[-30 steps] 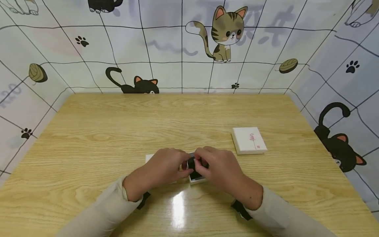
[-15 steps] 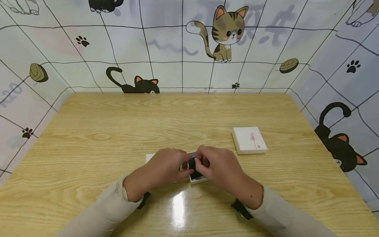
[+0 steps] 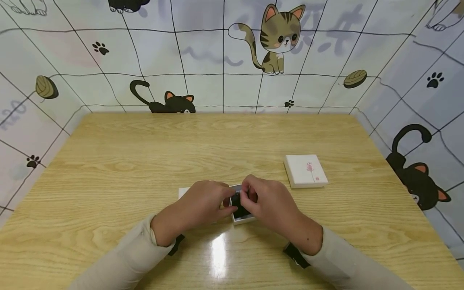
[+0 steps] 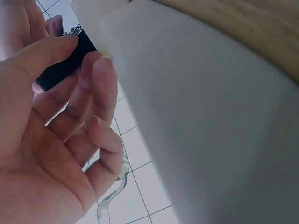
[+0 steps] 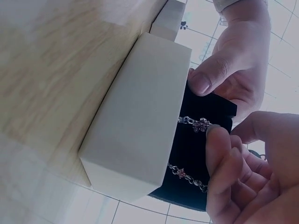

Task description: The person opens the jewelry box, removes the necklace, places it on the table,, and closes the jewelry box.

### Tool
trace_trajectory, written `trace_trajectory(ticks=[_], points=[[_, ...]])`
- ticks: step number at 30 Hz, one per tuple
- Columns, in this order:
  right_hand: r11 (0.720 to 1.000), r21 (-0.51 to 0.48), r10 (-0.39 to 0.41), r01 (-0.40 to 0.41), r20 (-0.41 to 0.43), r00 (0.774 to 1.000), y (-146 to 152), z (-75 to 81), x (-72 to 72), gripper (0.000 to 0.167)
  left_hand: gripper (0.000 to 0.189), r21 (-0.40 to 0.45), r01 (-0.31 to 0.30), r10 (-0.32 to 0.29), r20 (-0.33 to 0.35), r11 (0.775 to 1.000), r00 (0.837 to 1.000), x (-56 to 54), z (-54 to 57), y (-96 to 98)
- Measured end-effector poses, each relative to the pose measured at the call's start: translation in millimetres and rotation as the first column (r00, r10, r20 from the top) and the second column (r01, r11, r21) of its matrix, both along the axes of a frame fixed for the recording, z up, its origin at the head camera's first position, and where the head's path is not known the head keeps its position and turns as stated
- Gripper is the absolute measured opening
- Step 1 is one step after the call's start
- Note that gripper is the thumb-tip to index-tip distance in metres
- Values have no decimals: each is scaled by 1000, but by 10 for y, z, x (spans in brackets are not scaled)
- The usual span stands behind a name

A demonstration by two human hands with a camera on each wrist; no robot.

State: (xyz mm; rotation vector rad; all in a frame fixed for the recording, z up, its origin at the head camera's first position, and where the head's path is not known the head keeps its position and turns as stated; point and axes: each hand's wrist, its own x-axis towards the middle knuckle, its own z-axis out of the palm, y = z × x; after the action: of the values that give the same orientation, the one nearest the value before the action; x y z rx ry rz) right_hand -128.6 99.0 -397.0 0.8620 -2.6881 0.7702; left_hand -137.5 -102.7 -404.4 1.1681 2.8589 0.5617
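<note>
A small white box lies on the wooden table, near its front edge. It holds a black pad with a silver bracelet strung across it. My left hand pinches the pad's left edge between thumb and fingers; in the left wrist view its fingers curl round the black pad beside the box wall. From the right, my right hand curls over the pad, and its fingertips pinch the chain near a small flower charm.
A white lid with a small pink print lies to the right of the hands. Another white piece shows under my left hand. Cat-patterned walls enclose the table on three sides.
My right hand's fingers have edged slightly up and to the right on the pad. The left hand and the box have stayed put.
</note>
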Motion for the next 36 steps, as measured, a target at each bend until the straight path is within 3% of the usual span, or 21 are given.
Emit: trace_trajectory(ticks=[9,36], points=[[1000,-19,-3,3,16,1000,6,14,-4,12,24,-1,4,-3,38,1000,999,-7,28,11],[999,-26,-19,20,67,998,6,27,-11,11,26,0,-6,6,57,1000,998,-16,46,2]])
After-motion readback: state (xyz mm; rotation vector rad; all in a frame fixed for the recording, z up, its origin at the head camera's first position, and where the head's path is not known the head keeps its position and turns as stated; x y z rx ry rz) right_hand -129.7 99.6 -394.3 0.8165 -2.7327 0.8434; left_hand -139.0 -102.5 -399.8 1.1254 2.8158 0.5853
